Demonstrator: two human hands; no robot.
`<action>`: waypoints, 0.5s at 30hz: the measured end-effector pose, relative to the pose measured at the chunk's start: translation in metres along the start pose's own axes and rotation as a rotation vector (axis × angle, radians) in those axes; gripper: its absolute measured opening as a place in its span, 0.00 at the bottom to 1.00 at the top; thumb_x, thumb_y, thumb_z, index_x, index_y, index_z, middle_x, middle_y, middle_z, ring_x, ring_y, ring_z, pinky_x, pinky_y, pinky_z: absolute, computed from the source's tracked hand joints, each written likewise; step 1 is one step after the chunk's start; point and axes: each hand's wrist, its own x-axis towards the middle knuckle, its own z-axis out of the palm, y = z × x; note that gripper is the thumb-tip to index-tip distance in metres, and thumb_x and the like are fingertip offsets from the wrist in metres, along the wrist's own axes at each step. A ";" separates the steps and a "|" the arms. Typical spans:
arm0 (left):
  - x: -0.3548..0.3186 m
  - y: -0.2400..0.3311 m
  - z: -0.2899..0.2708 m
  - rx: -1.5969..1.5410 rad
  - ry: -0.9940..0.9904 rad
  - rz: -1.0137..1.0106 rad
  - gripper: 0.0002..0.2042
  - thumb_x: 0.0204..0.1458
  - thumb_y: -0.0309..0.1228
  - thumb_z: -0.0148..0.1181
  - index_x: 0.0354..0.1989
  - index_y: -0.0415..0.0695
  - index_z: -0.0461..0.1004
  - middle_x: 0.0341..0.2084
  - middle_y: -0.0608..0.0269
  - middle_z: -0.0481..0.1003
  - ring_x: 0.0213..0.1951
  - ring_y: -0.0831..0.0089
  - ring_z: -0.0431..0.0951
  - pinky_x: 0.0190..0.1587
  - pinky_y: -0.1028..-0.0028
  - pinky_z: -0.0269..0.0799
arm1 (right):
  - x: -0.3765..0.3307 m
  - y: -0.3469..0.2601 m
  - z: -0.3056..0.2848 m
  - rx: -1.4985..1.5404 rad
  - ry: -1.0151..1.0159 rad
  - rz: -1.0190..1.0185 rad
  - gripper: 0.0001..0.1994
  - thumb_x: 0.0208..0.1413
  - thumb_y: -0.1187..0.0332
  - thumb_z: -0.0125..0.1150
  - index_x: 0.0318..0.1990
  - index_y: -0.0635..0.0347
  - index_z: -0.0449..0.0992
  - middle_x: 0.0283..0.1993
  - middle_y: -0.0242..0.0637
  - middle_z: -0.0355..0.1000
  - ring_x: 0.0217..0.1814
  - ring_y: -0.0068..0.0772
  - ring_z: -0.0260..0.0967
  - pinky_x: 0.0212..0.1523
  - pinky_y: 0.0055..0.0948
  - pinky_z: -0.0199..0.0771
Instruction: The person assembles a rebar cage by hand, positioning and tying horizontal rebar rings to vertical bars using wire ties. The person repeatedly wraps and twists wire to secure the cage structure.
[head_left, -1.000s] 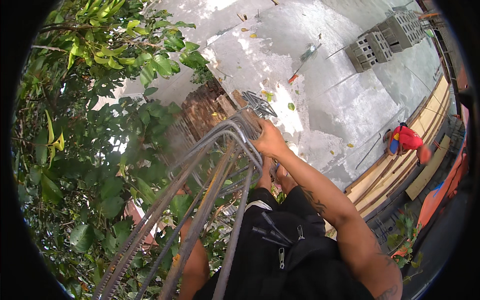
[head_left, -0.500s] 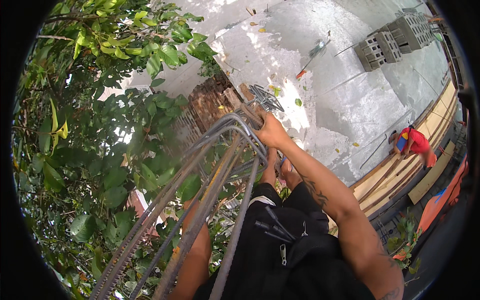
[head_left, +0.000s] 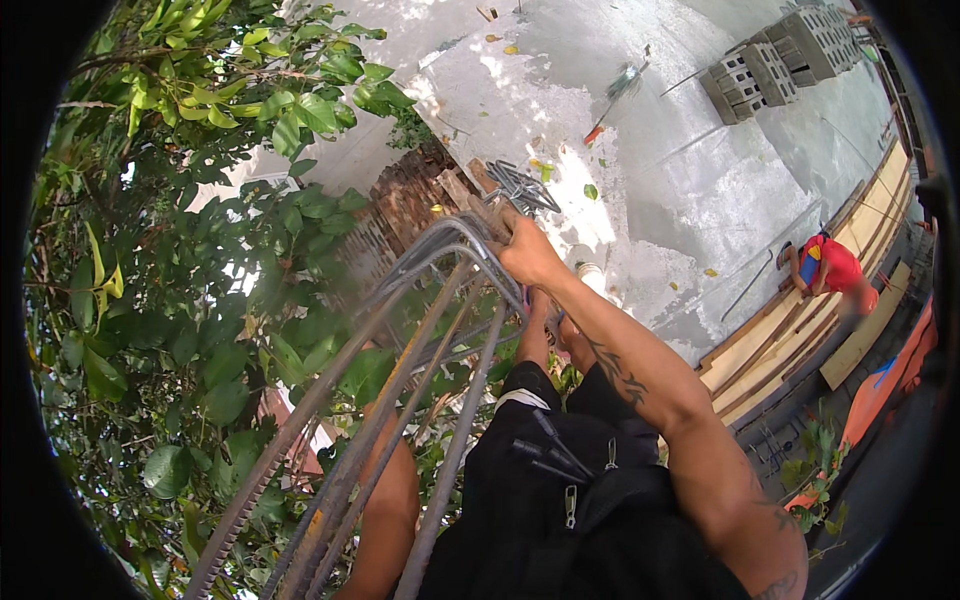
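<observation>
A cage of long ribbed steel bars (head_left: 400,420), tied with bent stirrups, runs from the lower left up to the picture's middle. My right hand (head_left: 525,255) is closed around the topmost stirrup at the cage's upper end, with the tattooed forearm stretched out toward it. My left arm (head_left: 385,500) lies behind the bars at the lower middle. Its hand is hidden by the bars and leaves. My legs in dark clothing (head_left: 570,480) hang below, high above the ground.
Leafy tree branches (head_left: 200,300) crowd the left side. Far below lie a concrete slab (head_left: 680,170), a stack of bricks (head_left: 410,195), loose stirrups (head_left: 525,185), grey hollow blocks (head_left: 770,60) and wooden planks (head_left: 790,345). A person in a red shirt (head_left: 830,265) crouches by the planks.
My right hand keeps its grip on the top stirrup. The view has shifted slightly, so the cage top and the ground below sit a little differently in the picture.
</observation>
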 end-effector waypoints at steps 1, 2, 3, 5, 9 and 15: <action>0.005 0.001 0.005 0.035 -0.001 0.004 0.21 0.50 0.47 0.57 0.41 0.40 0.71 0.26 0.57 0.72 0.23 0.64 0.71 0.25 0.66 0.69 | 0.001 0.002 -0.002 -0.039 -0.022 -0.014 0.19 0.45 0.62 0.64 0.40 0.69 0.72 0.36 0.56 0.72 0.39 0.49 0.71 0.41 0.39 0.67; 0.010 0.002 0.009 0.071 0.003 0.011 0.21 0.50 0.47 0.57 0.41 0.40 0.71 0.26 0.58 0.72 0.23 0.65 0.71 0.24 0.66 0.68 | 0.002 0.003 -0.003 -0.061 0.006 -0.011 0.20 0.45 0.62 0.64 0.41 0.69 0.72 0.35 0.56 0.73 0.39 0.49 0.71 0.42 0.39 0.67; 0.014 0.002 0.013 0.105 0.002 0.012 0.21 0.51 0.47 0.57 0.41 0.40 0.71 0.25 0.58 0.72 0.23 0.65 0.71 0.24 0.66 0.68 | 0.004 0.004 -0.004 -0.080 -0.006 -0.014 0.21 0.45 0.62 0.65 0.43 0.68 0.72 0.35 0.56 0.73 0.39 0.50 0.71 0.43 0.40 0.68; 0.022 0.003 0.022 0.169 0.003 0.032 0.21 0.51 0.47 0.57 0.41 0.40 0.71 0.25 0.58 0.72 0.22 0.65 0.70 0.24 0.67 0.68 | 0.008 0.004 -0.005 -0.100 -0.018 0.006 0.24 0.44 0.61 0.65 0.47 0.67 0.71 0.40 0.57 0.71 0.44 0.54 0.70 0.48 0.40 0.67; 0.036 0.006 0.039 0.281 -0.008 0.064 0.21 0.51 0.48 0.56 0.41 0.40 0.71 0.24 0.59 0.71 0.22 0.66 0.70 0.24 0.67 0.68 | 0.010 -0.005 0.002 -0.204 -0.015 0.031 0.26 0.46 0.60 0.64 0.50 0.67 0.69 0.51 0.60 0.62 0.54 0.59 0.63 0.54 0.41 0.64; 0.043 0.011 0.064 0.358 -0.032 0.079 0.21 0.52 0.49 0.56 0.41 0.40 0.71 0.23 0.60 0.71 0.21 0.67 0.69 0.23 0.67 0.67 | -0.008 -0.017 0.009 -0.141 0.107 0.010 0.30 0.44 0.58 0.67 0.52 0.68 0.66 0.51 0.58 0.62 0.52 0.60 0.65 0.53 0.45 0.66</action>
